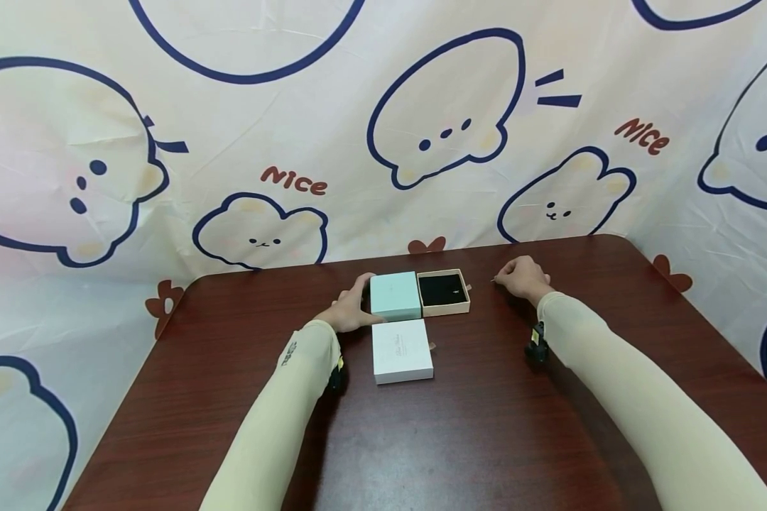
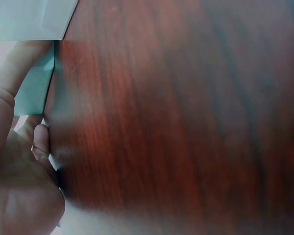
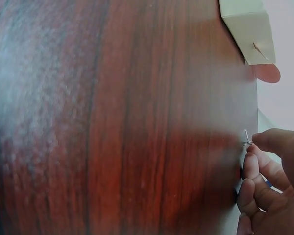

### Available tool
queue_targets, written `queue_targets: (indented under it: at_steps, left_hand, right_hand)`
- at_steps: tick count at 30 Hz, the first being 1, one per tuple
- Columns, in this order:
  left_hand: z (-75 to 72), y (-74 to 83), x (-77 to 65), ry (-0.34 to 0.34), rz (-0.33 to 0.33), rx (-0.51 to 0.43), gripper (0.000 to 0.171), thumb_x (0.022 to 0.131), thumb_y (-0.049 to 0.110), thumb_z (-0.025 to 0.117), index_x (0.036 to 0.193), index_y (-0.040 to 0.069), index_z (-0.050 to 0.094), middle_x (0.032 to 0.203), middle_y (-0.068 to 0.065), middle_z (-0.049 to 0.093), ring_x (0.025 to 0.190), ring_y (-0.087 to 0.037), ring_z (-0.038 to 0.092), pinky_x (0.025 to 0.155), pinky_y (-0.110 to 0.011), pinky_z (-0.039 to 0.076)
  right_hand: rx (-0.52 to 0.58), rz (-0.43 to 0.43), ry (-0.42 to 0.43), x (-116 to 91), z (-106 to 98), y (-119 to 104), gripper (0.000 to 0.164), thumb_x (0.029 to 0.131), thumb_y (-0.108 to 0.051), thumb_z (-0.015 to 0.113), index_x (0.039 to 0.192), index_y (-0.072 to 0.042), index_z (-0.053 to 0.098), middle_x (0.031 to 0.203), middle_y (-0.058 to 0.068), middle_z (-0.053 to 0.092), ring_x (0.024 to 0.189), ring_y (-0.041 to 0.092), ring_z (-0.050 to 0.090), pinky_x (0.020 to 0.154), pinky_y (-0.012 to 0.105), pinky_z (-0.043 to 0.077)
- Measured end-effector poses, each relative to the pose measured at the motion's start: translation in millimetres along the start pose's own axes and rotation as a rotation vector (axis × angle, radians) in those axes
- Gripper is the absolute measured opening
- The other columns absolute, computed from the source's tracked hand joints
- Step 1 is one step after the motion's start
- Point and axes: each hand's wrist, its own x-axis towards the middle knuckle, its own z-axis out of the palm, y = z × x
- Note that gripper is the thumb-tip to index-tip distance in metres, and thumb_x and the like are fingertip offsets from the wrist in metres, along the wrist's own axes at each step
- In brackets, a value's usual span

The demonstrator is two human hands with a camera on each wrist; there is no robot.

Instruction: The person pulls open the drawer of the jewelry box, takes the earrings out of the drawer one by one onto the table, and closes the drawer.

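Note:
My left hand point(image 1: 348, 309) holds a mint-green box point(image 1: 394, 295) at its left side, thumb by the front edge and fingers at the back corner. In the left wrist view, the thumb crosses in front of the green side wall point(image 2: 35, 88). Farther right, just above the table, my right hand point(image 1: 524, 277) pinches a small silvery earring point(image 3: 247, 139) with a thin pin between thumb and forefinger. Between the hands lies an open box tray point(image 1: 444, 310) with a black pad point(image 1: 439, 290), on which a tiny silvery piece point(image 1: 457, 292) shows.
A white box point(image 1: 403, 353) with faint print stands in front of the green one, a small ribbon tab point(image 1: 432, 346) at its right side. All rest on a dark red-brown wooden table point(image 1: 473, 440). A printed cloth point(image 1: 358, 142) hangs behind the table and at its sides.

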Motion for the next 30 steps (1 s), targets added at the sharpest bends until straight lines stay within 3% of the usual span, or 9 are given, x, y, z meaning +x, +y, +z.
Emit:
queue_targets:
  at_steps: [11,22,30]
  left_hand:
    - [0.2,1.5,-0.8,0.006,-0.003,0.000,0.100,0.090,0.034,0.077,0.161,0.025,0.006,0.164,-0.019,0.026,0.153,-0.043,0.017,0.120,-0.067,0.014]
    - [-0.6,1.8,-0.7,-0.001,0.001,0.005,0.100,0.091,0.033,0.075,0.162,0.025,0.004,0.165,-0.020,0.025,0.152,-0.044,0.018,0.120,-0.067,0.014]
    - [0.3,0.2,0.3,-0.001,-0.002,0.013,0.100,0.091,0.035,0.075,0.162,0.026,0.004,0.164,-0.022,0.026,0.152,-0.045,0.017,0.119,-0.067,0.018]
  right_hand:
    - [0.019,0.000,-0.009,-1,-3,1,0.029,0.100,-0.024,0.060,0.103,0.001,0.074,0.109,0.019,0.068,0.101,0.034,0.056,0.104,0.059,0.030]
    - [0.037,-0.016,-0.001,-2,-12,-1,0.029,0.099,-0.026,0.061,0.102,0.000,0.073,0.105,0.017,0.068,0.099,0.032,0.056,0.099,0.055,0.035]
    - [0.089,-0.046,-0.026,-3,-12,-5,0.029,0.100,-0.024,0.059,0.107,0.002,0.072,0.106,0.016,0.067,0.095,0.028,0.055,0.081,0.037,0.045]
